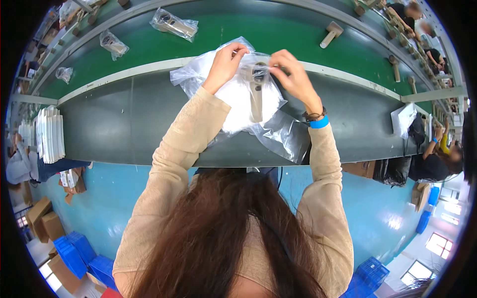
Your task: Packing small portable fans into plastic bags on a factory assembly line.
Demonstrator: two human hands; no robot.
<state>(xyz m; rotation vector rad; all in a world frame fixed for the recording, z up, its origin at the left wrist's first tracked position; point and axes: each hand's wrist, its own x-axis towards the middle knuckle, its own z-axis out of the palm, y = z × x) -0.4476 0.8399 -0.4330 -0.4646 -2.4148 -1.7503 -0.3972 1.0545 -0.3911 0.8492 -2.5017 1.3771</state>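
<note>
Between my hands, a clear plastic bag (266,94) holds a beige handheld device (256,102) with a round dark-centred head at the far end and a straight handle toward me. My left hand (226,65) has its fingers closed at the bag's far left edge. At the mouth's right corner, my right hand (292,74) pinches the film between thumb and fingers. Underneath lies a loose pile of clear plastic bags (191,74), some spreading right and toward the table's front edge. Glare hides part of the pile.
Beyond the dark work table (119,114) runs a green conveyor (223,25), carrying a bagged device (174,24) and an unbagged device (331,35). A stack of white folded cartons (50,135) stands at the left end. Other people work at far right and left.
</note>
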